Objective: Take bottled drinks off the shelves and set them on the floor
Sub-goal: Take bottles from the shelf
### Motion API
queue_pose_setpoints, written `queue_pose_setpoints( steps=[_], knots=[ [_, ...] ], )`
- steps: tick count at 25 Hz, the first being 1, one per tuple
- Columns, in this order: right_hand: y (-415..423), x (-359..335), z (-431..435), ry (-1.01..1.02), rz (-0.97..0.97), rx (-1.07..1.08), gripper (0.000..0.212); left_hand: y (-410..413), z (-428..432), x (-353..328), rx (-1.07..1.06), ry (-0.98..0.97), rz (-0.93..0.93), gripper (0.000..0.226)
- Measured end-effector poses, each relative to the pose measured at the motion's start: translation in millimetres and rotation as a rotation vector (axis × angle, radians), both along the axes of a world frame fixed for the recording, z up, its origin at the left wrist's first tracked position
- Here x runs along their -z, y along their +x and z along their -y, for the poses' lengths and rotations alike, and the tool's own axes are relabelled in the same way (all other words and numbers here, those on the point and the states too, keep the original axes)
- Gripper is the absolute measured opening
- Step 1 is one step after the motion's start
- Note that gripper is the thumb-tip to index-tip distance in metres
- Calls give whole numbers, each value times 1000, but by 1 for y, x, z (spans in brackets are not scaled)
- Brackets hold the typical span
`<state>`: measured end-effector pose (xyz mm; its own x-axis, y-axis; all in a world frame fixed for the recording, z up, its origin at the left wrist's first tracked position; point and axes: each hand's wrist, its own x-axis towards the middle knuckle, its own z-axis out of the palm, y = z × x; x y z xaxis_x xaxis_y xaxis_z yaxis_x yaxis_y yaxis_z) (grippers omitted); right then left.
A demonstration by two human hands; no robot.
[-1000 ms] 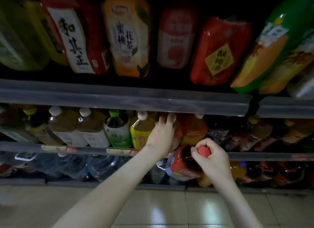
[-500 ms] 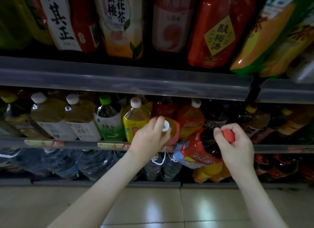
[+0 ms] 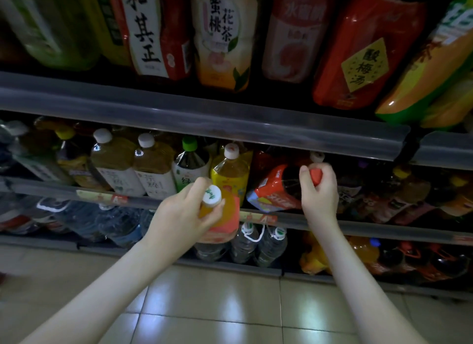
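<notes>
The left hand (image 3: 179,215) grips the neck of an orange, white-capped plastic bottle (image 3: 220,220) at six o'clock of the middle shelf rail (image 3: 320,222). The right hand (image 3: 318,190) clasps the red cap of a dark, red-labelled cola bottle (image 3: 279,190) at three o'clock of it. Above, labels read 蜜桃花茶 (image 3: 222,23) and 酸梅汤 (image 3: 364,65).

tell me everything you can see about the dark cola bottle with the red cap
The dark cola bottle with the red cap looks like clear plastic holding near-black liquid, wrapped in a red label with white lettering and a blue lower edge. It is tilted, cap toward the right, in front of the middle shelf's rail. The right hand grips its neck and cap; nothing else visibly holds it.
</notes>
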<state>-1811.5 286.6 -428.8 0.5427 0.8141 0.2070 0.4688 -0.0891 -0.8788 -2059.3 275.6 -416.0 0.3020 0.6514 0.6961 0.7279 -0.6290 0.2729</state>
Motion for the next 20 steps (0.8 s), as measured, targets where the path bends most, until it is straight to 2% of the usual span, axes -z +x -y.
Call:
queue_pose_setpoints(
  steps=[9,10,13,14,16,18,20],
  knots=[
    [-19,11,-60,-142,366,-200,28,-16,3,9,-55,-48,21,24],
    [-19,9,-64,-213,389,-234,34,-16,5,8,-57,-68,30,24],
    [-23,-9,-62,-527,483,-322,70,-13,15,-2,-47,-145,44,25],
    [-26,-16,-53,-553,484,-331,79,-12,18,-10,-47,-177,41,26],
    [-34,-32,-20,-509,364,-441,87,-12,25,-34,-42,-222,42,26],
    [-42,-59,25,-416,197,-734,90,-10,28,-71,-24,-219,45,25],
    [-53,-101,57,-371,133,-957,101,-6,29,-116,16,-196,51,25]
  ],
)
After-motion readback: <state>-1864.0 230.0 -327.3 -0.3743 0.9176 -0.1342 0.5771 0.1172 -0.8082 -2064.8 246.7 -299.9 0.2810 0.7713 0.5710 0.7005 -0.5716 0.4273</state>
